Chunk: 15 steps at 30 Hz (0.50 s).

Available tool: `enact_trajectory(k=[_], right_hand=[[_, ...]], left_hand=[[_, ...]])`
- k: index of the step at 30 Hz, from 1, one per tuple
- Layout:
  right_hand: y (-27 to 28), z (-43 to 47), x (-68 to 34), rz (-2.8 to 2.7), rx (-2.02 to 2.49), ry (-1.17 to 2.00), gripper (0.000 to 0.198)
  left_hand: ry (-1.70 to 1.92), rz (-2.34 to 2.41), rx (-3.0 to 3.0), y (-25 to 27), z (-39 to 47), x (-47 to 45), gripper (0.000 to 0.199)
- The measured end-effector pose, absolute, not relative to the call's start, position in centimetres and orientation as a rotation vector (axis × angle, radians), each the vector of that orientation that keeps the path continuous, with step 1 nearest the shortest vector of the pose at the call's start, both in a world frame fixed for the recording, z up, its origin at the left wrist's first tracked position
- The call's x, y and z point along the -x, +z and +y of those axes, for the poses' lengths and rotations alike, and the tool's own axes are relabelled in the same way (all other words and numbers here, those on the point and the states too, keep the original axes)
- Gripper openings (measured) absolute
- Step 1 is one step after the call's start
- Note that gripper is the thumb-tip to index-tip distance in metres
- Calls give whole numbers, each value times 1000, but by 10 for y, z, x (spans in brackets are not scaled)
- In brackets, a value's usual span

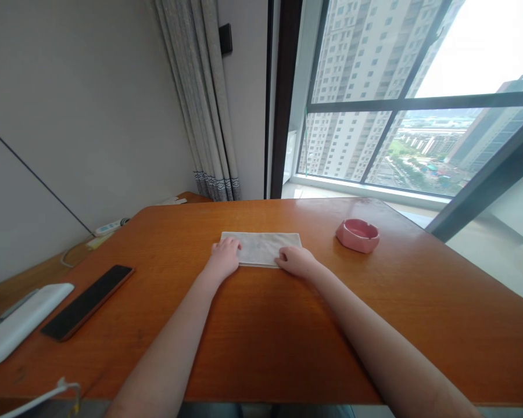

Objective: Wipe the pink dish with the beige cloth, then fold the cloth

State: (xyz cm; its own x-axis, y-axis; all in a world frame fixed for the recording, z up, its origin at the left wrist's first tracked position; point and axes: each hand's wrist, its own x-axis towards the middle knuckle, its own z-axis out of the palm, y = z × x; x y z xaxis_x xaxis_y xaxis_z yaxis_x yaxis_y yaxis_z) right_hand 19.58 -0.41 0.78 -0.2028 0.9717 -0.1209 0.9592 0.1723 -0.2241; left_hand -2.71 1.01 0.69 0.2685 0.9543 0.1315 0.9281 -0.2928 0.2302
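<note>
A light grey folded cloth [261, 247] lies flat on the wooden table in front of me, as a long rectangle. My left hand [225, 256] is at its left end, with the fingers bent over the top and closed on the edge. At the near right corner, my right hand [297, 261] has its fingers curled together on the cloth. The undersides of both hands and the thumb tips are partly hidden. A pink ashtray [358, 235] stands on the table to the right of the cloth, apart from my right hand.
On the left of the wooden table [283, 342] lie a black flat slab [89, 302] and a white device [30, 319]. A white cable [39, 399] crosses the near left edge. A power strip [110, 227] sits beyond the left edge; a window [396, 110] is behind.
</note>
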Motion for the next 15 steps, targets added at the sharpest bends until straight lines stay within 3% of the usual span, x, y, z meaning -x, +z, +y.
enact_trajectory(k=[4, 9, 15], right_hand=[[13, -7, -197, -2406, 1928, 412, 21], [20, -10, -199, -2473, 1951, 566, 15], [6, -9, -179, -2148, 1766, 82, 36]], left_hand=[[702, 1364, -2448, -5, 9, 5, 40], [342, 1506, -2449, -24, 12, 2, 50], [233, 1642, -2454, -25, 14, 5, 53]])
